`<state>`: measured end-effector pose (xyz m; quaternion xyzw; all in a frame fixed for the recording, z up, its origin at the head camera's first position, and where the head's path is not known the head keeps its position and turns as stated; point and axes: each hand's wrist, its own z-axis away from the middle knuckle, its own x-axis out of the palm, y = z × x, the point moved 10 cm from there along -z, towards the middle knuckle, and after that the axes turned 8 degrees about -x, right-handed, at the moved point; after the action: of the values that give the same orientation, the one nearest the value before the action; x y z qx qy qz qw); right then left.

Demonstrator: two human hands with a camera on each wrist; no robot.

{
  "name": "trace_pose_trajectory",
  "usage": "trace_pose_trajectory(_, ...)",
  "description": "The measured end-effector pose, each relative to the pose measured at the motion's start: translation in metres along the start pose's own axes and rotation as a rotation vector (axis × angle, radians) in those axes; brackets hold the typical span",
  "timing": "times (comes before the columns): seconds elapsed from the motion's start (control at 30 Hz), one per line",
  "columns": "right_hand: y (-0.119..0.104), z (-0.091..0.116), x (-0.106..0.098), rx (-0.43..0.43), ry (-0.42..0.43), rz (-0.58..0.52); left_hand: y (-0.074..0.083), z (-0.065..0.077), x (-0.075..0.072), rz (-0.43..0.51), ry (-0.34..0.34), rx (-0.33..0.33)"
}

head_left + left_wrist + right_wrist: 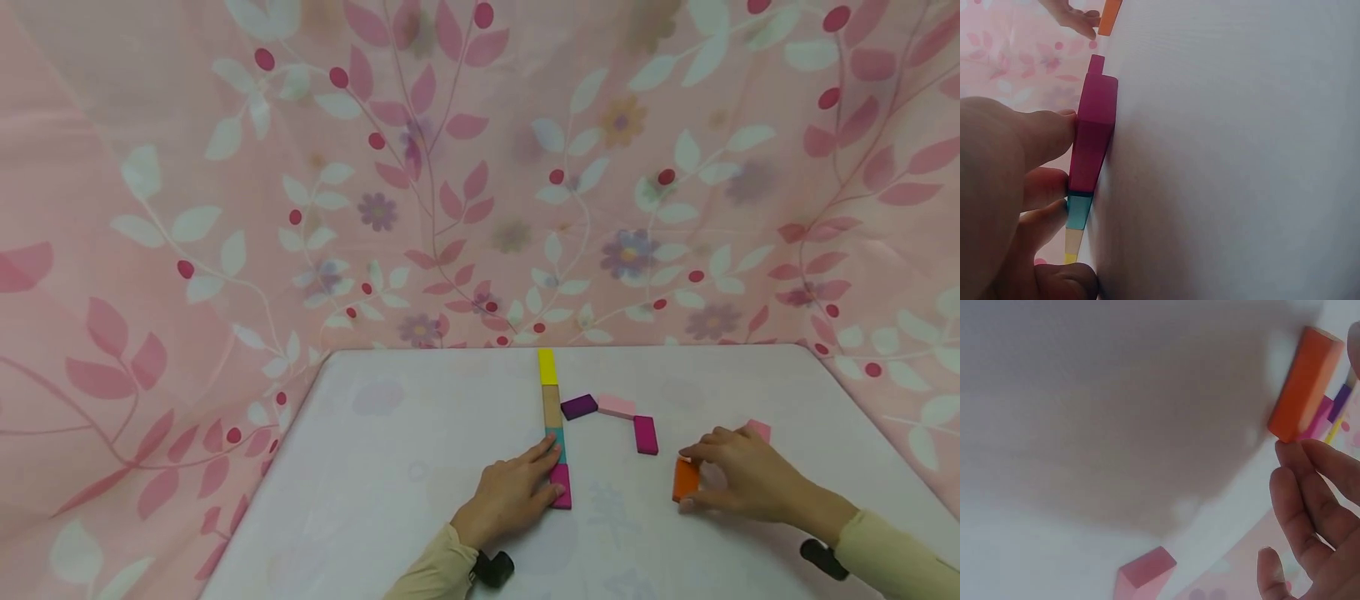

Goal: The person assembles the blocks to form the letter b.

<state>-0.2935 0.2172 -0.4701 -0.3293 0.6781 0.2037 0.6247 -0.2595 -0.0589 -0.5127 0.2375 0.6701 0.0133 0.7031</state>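
A straight row of wooden blocks runs down the white table: a yellow block [547,367], a tan block [551,406], a teal block [558,446] and a magenta block [561,493] nearest. My left hand [510,493] rests along the row, fingertips on the teal block and thumb on the magenta one. To the right, my right hand [746,475] pinches an orange block [686,480] by its two ends, between thumb and fingers. In the right wrist view the orange block [1305,387] lies on its long side, fingertips right at its near end.
From beside the tan block, a dark purple block [579,407], a pale pink block [617,407] and a second magenta block [646,435] curve rightward. Another pink block [759,430] lies behind my right hand. A flowered pink cloth [465,208] hangs behind the table [360,500].
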Motion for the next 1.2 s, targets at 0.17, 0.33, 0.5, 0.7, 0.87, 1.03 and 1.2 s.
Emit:
trace_pose_trajectory(0.17, -0.001, 0.004, -0.003, -0.034, 0.003, -0.037, -0.001, 0.000, 0.002, 0.003, -0.007, -0.005)
trace_pose_trajectory(0.33, 0.001, 0.005, 0.001, -0.031, -0.002, -0.091, 0.000, 0.001, 0.000, -0.003, -0.001, 0.003)
trace_pose_trajectory(0.5, -0.003, 0.002, 0.003, -0.033, 0.026, -0.144, 0.001, 0.002, -0.002, -0.016, 0.014, 0.012)
trace_pose_trajectory(0.7, -0.015, -0.005, 0.002, -0.049, 0.080, -0.157, 0.001, 0.001, -0.002, -0.009, 0.019, 0.016)
trace_pose_trajectory(0.87, -0.025, -0.011, 0.004, -0.042, 0.106, -0.130, 0.001, 0.000, 0.000, -0.003, 0.013, 0.017)
trace_pose_trajectory(1.03, -0.035, -0.018, 0.006, -0.035, 0.135, -0.131, 0.000, 0.000, 0.000, -0.009, 0.013, 0.009)
trace_pose_trajectory(1.2, -0.045, -0.024, 0.007, -0.037, 0.160, -0.143, -0.001, -0.001, 0.002, -0.001, 0.003, 0.004)
